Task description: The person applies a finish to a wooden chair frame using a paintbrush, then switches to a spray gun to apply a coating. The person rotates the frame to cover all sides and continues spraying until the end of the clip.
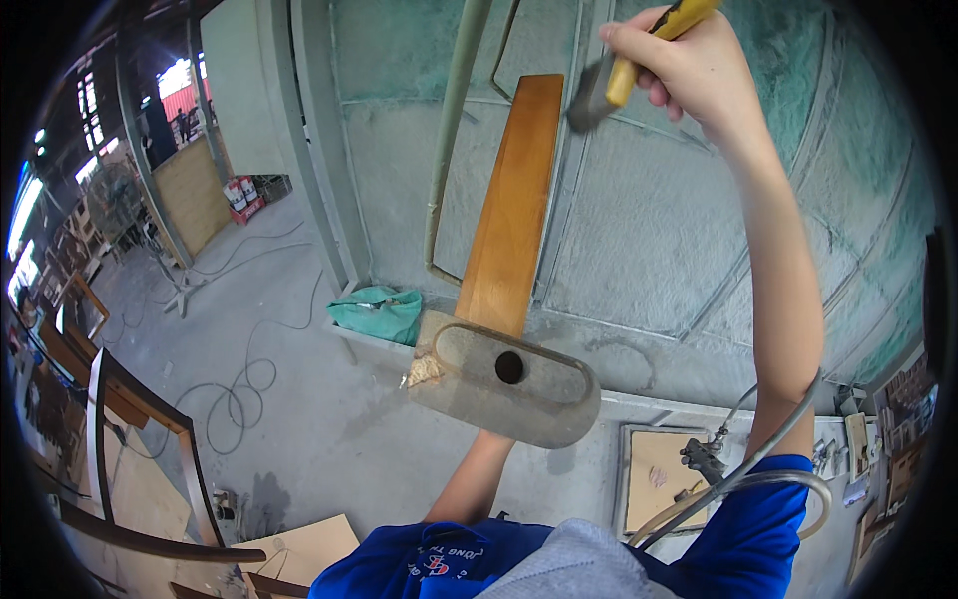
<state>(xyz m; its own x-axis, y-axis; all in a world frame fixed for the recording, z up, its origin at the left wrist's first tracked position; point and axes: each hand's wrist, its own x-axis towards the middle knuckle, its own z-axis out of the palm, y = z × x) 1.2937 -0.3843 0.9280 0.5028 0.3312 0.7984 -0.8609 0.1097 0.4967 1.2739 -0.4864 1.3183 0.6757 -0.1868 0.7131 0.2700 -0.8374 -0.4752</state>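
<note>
My right hand (689, 70) is raised at the upper right, its fingers closed around a yellow-handled brush (621, 82). The brush's dark head is smeared by motion and sits just right of the top end of a long brown wooden board (514, 200). At its lower end the board meets a grey, rounded oblong piece (469, 384) with a dark round hole. A crumpled tan patch (426, 370) shows on that piece's left end. My left forearm (474, 474) reaches up beneath the grey piece, which hides the hand and its fingers.
A grey-green coated booth wall (639, 220) stands behind the board. On its ledge lies a green bag (379, 314). A spray gun (704, 457) with hoses hangs by my right elbow. Dark wooden frames (190, 469) stand at lower left; a loose hose (239, 394) coils on the floor.
</note>
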